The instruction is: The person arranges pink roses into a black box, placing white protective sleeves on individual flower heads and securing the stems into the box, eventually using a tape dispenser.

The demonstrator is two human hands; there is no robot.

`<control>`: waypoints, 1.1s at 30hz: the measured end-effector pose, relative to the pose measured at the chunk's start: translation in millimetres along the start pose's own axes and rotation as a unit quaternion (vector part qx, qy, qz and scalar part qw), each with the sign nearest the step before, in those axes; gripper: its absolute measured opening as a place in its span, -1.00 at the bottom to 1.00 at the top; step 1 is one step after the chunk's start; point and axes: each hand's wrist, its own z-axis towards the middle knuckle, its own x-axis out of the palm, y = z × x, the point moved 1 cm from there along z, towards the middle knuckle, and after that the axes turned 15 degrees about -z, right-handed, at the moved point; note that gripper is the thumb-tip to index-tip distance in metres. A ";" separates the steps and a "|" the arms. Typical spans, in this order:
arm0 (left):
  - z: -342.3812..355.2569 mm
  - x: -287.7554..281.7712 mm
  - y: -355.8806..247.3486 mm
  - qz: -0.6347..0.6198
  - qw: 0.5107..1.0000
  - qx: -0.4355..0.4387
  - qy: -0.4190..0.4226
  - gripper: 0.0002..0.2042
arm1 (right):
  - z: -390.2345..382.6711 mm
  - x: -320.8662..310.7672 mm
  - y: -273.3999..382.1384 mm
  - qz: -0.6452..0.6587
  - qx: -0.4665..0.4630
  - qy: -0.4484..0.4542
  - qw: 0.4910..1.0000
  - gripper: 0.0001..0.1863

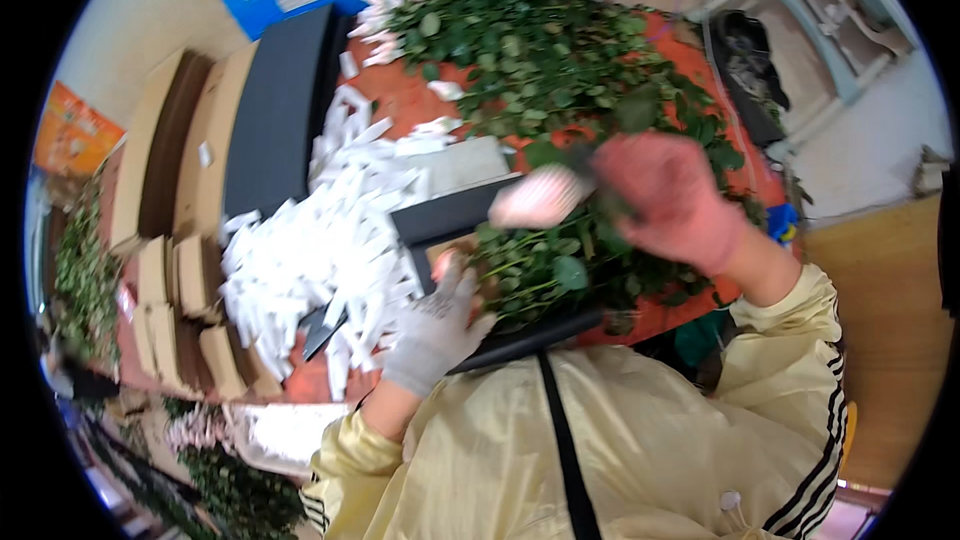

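We take our bearings from the open black box (455, 208) at the near edge of the red-covered table (402, 105). Above it, our right hand (665, 195) wears a reddish-pink glove and is blurred. Its fingers look curled closed around the upper stem of a pale pink rose (540, 198), whose head, wrapped in white netting, hangs over the far part of the box. The blur hides how tightly we hold it.

Our left hand (435, 330), in a whitish glove, lies at the box's left side, fingers reaching over its edge. Thumb and fingers stand apart, and we see nothing gripped between them.

Inside the box are leafy green stems (560, 275), heads hidden from us. Just left of the box spreads a big heap of white sleeves (300, 250), with a dark flat piece (321, 332) poking out at its near side. Behind the box lies a light grey slab (465, 168), and farther back a thick pile of leafy rose stems (540, 50). Well left of the box, past the sleeves, we have a long black carton (275, 115), brown cardboard boxes (212, 155) and smaller cardboard pieces (155, 285).
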 end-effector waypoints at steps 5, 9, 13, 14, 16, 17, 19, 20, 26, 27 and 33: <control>3.8 -6.6 -1.4 -0.006 0.992 -0.061 0.114 -0.44 | 16.0 137.0 84.5 -0.664 -0.288 -0.062 0.687 -0.63; -1.7 -4.9 -0.9 0.032 0.998 -0.015 0.044 -0.40 | 25.1 174.6 98.1 -0.699 -0.266 -0.024 0.663 -0.62; -5.3 0.6 -0.2 0.022 0.998 -0.030 0.043 -0.35 | 28.0 174.9 96.6 -0.097 -0.111 0.138 0.979 -0.59; -4.9 1.4 0.6 0.016 0.998 -0.030 0.050 -0.34 | 28.7 174.5 95.8 -0.104 -0.115 0.118 0.981 -0.59; -4.5 2.1 3.8 0.014 0.997 -0.044 0.059 -0.33 | 30.7 176.3 94.6 -0.103 -0.117 0.101 0.983 -0.59; -4.4 1.5 6.7 0.000 0.998 -0.035 0.050 -0.38 | 32.6 178.4 94.5 -0.096 -0.116 0.102 0.983 -0.59; -4.1 1.1 15.9 -0.030 0.999 -0.001 0.016 -0.47 | 34.6 182.2 95.5 -0.151 -0.135 0.087 0.975 -0.59; -4.5 0.8 23.3 -0.110 0.993 -0.017 -0.034 -0.51 | 35.8 183.9 96.5 -0.213 -0.151 0.072 0.963 -0.59; 7.5 16.3 82.0 -0.490 0.826 -0.226 -0.160 -0.70 | 37.5 179.7 99.2 -0.109 -0.102 0.115 0.982 -0.59; 11.1 21.3 86.3 -0.504 0.815 -0.237 -0.161 -0.67 | 38.2 176.9 98.9 -0.110 -0.104 0.086 0.985 -0.58; 33.7 18.3 88.2 -0.432 0.856 -0.189 -0.212 -0.62 | 41.2 170.5 96.1 -0.093 -0.137 0.139 0.976 -0.54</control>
